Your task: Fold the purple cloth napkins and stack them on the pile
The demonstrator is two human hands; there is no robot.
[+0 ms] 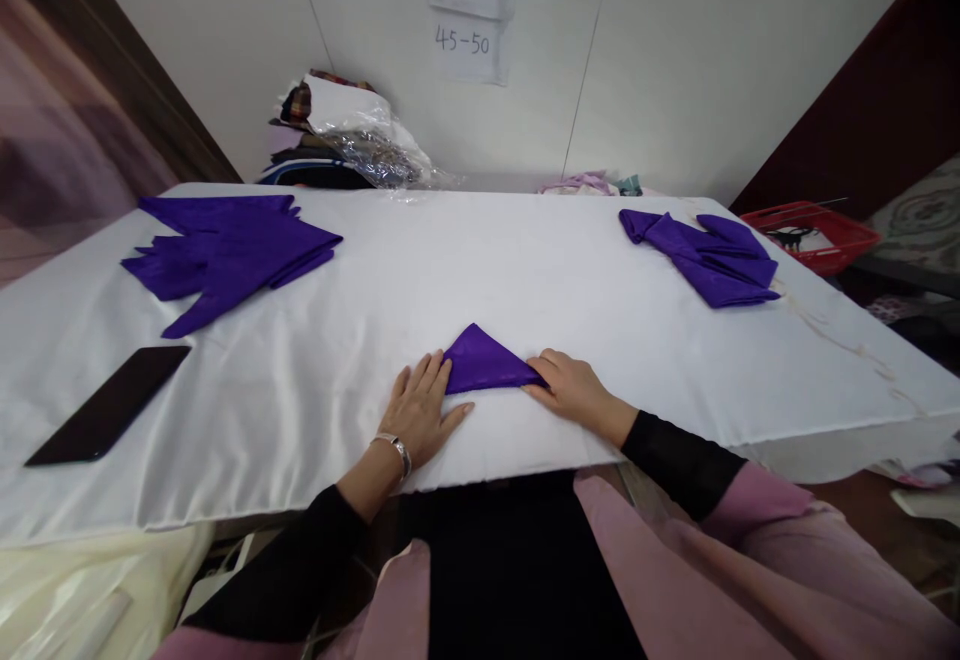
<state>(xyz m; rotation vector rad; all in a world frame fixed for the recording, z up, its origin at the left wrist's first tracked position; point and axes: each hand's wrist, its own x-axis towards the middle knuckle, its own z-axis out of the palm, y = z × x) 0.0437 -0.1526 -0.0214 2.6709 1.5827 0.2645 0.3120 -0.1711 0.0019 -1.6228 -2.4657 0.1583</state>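
A purple cloth napkin [484,360], folded into a flat triangle, lies on the white-covered table [525,270] near its front edge. My left hand [421,408] lies flat with fingers spread, its fingertips on the triangle's left corner. My right hand [571,387] rests at the right corner, fingers curled and pressing down on the cloth's tip. A silver watch sits on my left wrist.
A pile of purple napkins [225,255] lies at the far left, a smaller pile of folded ones [709,255] at the far right. A black phone [109,405] rests at the left front. A red basket [817,233] stands off the right edge; bagged cloth [352,135] is stacked behind the table.
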